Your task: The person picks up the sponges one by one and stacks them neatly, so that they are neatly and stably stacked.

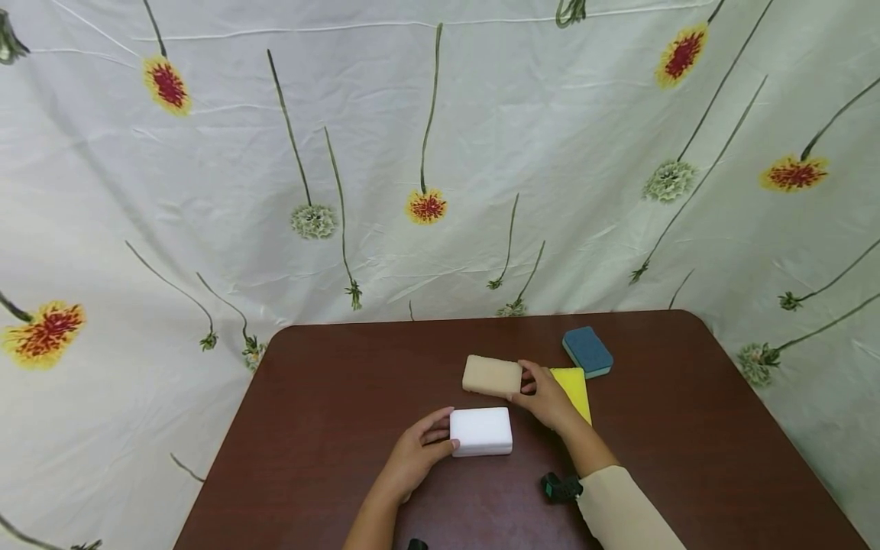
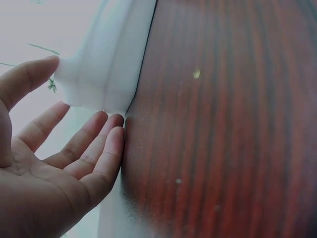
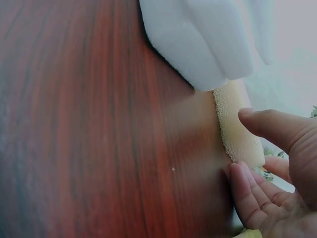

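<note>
In the head view my left hand (image 1: 412, 456) holds a white sponge block (image 1: 481, 430) by its left end, thumb at the front corner and index finger at the back one. Seam lines run along the side of the white block (image 2: 101, 54) in the left wrist view. Just behind it, my right hand (image 1: 548, 399) grips a beige sponge (image 1: 492, 376) at its right end. The right wrist view shows my thumb on one face of this porous beige sponge (image 3: 237, 126), with fingertips at its lower edge. Both sponges lie on the table.
A yellow piece (image 1: 574, 389) lies partly hidden under my right wrist. Behind it a blue sponge (image 1: 587, 350) with a paler underside touches its far corner. The dark brown table (image 1: 330, 412) ends at a flower-printed curtain (image 1: 385, 153).
</note>
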Tool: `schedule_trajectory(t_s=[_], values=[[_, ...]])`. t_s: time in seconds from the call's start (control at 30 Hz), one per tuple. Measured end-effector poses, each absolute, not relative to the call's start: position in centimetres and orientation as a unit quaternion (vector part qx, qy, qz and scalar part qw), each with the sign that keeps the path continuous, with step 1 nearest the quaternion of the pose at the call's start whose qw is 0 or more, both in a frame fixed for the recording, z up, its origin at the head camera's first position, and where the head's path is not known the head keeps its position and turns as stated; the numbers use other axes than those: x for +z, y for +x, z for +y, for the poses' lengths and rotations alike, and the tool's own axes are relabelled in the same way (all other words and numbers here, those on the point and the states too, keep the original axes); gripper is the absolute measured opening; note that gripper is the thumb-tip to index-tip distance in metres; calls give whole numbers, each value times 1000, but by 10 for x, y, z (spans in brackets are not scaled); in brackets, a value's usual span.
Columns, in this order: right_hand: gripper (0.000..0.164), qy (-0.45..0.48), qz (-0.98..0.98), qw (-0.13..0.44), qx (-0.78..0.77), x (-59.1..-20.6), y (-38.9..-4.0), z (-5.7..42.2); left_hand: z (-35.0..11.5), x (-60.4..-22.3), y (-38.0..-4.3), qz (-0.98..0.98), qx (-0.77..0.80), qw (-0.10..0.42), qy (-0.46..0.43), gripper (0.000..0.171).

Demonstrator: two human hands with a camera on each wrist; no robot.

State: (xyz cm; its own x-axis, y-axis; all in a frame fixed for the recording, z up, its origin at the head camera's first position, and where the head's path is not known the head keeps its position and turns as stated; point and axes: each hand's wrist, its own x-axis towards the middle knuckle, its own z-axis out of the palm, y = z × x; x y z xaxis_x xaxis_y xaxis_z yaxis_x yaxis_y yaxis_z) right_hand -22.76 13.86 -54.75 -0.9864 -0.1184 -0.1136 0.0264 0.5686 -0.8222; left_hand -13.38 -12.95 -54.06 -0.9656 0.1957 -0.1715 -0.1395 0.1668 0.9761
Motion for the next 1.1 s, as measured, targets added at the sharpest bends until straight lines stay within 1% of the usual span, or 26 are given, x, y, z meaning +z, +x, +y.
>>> schedule_trajectory(t_s=[0.13, 0.37, 0.8, 1.1], values=[[73, -26, 880, 76, -469, -547, -227, 139, -130, -541, -134, 754, 643, 129, 19, 64], [79, -26, 878, 79, -472, -547, -227, 139, -130, -541, -135, 751, 647, 131, 19, 64], [67, -22, 874, 75, -480, -548, -226, 141, -129, -536, -133, 749, 650, 132, 17, 65], [70, -9, 859, 93, -503, -550, -226, 144, -128, -536, -133, 746, 654, 128, 16, 66]])
